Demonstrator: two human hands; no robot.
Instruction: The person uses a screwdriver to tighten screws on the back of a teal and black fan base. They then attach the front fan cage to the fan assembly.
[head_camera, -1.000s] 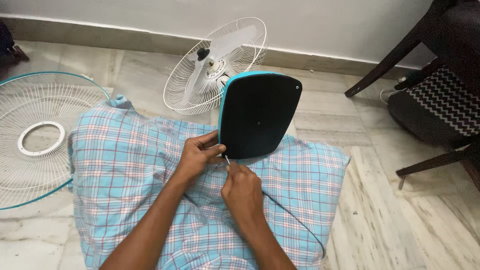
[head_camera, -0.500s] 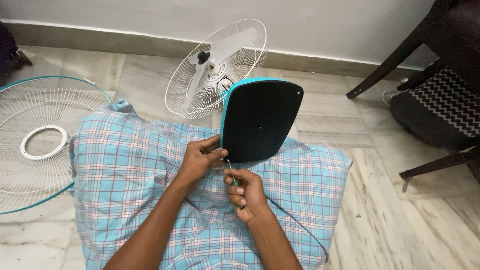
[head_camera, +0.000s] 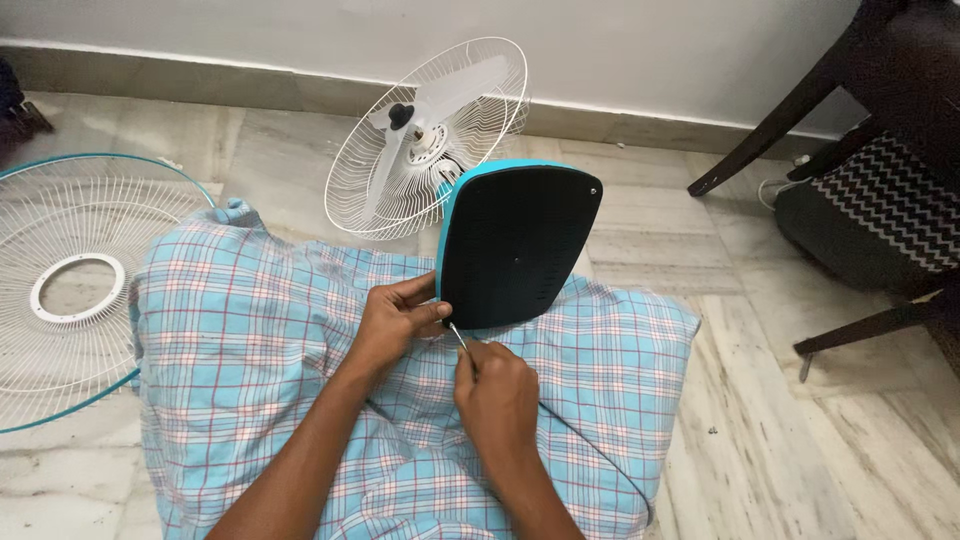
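Note:
A fan base (head_camera: 518, 240), black underneath with a teal rim, stands on edge on my lap, which is covered by blue checked cloth (head_camera: 240, 330). My left hand (head_camera: 395, 318) pinches the base's lower left corner. My right hand (head_camera: 495, 390) is closed around a thin screwdriver (head_camera: 457, 336) whose tip meets that same corner. Behind the base lies the fan head (head_camera: 425, 135) with a white rear grille, white blades and a black hub cap.
A loose white front grille (head_camera: 75, 280) with a teal rim lies on the marble floor at left. A dark wooden chair (head_camera: 880, 190) with a zigzag cushion stands at right. A thin cord (head_camera: 600, 450) runs over the cloth. The wall skirting lies behind.
My right hand has shifted slightly right and back toward the base's lower corner with the screwdriver; the left hand has kept its hold on the base.

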